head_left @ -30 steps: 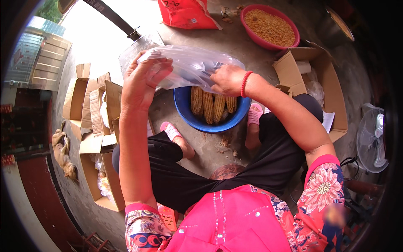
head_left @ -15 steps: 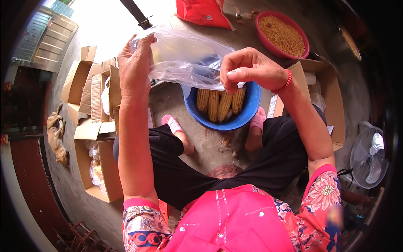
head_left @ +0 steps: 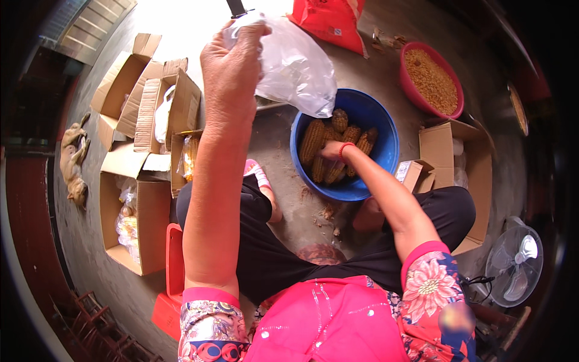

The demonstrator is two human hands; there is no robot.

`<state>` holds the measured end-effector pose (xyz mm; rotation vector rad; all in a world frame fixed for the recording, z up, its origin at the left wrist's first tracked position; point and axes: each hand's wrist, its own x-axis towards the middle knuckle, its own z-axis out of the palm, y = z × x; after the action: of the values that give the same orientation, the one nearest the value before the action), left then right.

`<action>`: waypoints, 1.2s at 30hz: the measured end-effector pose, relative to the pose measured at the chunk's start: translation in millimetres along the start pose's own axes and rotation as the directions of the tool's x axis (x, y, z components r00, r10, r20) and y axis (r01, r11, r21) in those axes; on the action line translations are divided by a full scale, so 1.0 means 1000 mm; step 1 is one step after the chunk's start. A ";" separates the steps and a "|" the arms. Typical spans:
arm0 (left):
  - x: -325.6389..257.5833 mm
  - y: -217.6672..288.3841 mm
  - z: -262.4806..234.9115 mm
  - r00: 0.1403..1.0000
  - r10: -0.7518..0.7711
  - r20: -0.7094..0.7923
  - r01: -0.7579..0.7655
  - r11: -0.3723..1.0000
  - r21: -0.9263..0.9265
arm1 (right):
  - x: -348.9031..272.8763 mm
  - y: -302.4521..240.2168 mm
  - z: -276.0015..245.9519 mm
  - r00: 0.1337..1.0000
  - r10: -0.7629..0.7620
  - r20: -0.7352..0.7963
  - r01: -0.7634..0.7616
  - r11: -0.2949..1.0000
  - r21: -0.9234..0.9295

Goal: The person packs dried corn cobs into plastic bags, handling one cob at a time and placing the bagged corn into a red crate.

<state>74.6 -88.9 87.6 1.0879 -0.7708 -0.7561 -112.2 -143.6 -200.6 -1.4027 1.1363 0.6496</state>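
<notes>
Crinkled clear plastic bag (head_left: 295, 66), ridged corn cobs (head_left: 329, 151), round blue basin (head_left: 380, 130)

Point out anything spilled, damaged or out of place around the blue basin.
Small corn scraps lie scattered on the concrete floor just outside the blue basin, near the person's feet. The cobs themselves sit inside it. Nothing looks tipped or broken.

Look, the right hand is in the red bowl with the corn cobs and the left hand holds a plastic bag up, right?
Not quite: the head view shows the right hand in the blue bowl with the corn cobs. The left hand does hold the plastic bag up.
</notes>
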 end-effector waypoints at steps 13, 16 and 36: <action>-0.004 0.007 -0.007 0.995 -0.082 -0.058 0.090 0.984 0.151 | 0.065 0.001 0.060 0.955 0.155 -0.253 0.047 0.762 0.646; -0.002 -0.002 -0.004 0.993 0.113 0.035 -0.118 0.980 0.158 | 0.063 0.006 0.058 0.952 0.156 -0.264 0.093 0.672 0.735; -0.032 -0.037 0.035 0.846 0.332 0.418 -0.523 0.669 0.528 | -0.234 -0.011 0.060 0.681 -0.622 -0.388 0.564 0.107 0.819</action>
<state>23.6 -88.9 57.2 1.3204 -1.5568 -0.2246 -176.8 -26.5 1.4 -0.6757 0.5335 -0.5576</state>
